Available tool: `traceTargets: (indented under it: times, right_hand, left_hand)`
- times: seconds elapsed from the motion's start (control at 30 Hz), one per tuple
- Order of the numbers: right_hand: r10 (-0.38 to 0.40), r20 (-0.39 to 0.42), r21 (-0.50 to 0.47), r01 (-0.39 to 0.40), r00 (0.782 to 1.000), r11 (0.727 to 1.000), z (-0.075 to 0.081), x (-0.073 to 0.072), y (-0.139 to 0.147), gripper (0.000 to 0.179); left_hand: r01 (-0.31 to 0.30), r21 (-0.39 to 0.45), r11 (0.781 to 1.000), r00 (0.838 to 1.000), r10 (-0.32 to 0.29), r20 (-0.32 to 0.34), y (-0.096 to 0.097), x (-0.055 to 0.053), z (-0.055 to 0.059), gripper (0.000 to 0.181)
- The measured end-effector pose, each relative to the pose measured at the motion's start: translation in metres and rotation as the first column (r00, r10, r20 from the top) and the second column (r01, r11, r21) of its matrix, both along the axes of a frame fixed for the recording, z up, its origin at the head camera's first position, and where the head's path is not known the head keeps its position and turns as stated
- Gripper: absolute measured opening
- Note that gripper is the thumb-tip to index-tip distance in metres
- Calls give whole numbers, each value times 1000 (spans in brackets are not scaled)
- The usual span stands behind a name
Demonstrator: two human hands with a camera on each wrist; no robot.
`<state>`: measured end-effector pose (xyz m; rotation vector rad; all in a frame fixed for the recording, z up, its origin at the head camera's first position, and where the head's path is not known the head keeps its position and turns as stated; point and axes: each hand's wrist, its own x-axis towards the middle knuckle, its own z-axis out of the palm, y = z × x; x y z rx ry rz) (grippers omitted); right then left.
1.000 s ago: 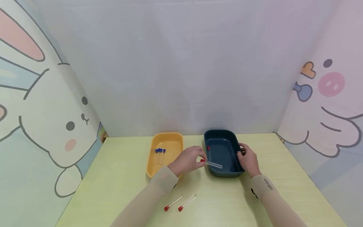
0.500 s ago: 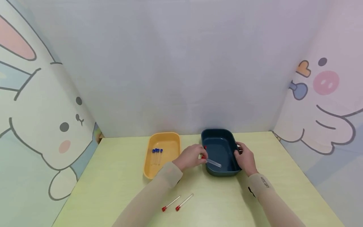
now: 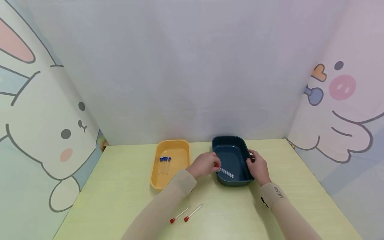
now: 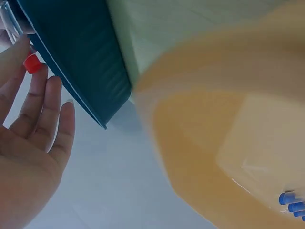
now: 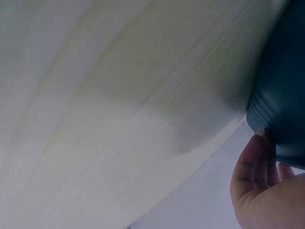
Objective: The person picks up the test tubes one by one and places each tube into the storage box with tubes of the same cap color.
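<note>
My left hand [image 3: 207,165] pinches a clear test tube [image 3: 226,172] near its red cap [image 4: 32,64]. The tube slants down to the right over the near left part of a dark blue bin [image 3: 235,183]. Gripping that bin's right side is my right hand [image 3: 259,167], with the fingers against the outer wall [image 5: 286,109] in the right wrist view. Two more red-capped test tubes lie on the table in front, a left one [image 3: 180,214] and a right one [image 3: 193,212]. My left hand hides part of the bin's left rim.
A yellow bin [image 3: 183,160] stands left of the dark blue one, holding several test tubes with blue caps [image 3: 165,159]. Both bins sit near the back edge of a pale wooden table [image 3: 120,186]. A white curtain [image 3: 180,83] hangs behind, and printed panels flank the sides.
My left hand has moved slightly right, further over the dark blue bin, with the tube. My right hand keeps its hold on the bin. The head view has shifted a little.
</note>
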<state>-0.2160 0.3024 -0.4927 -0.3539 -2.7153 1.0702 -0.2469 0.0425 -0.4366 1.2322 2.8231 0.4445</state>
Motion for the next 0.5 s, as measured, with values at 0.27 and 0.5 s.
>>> traceTargets:
  times: [0.27,0.5]
  right_hand:
    - [-11,-2,3,11,1000,1000,-2,0,1,47]
    - [-11,-12,1,11,1000,1000,-1,-1,-1,47]
  left_hand:
    - [-17,-35,999,1000,18,18,13,-6,8,14]
    - [-24,-42,999,997,28,79,16,-14,21,15]
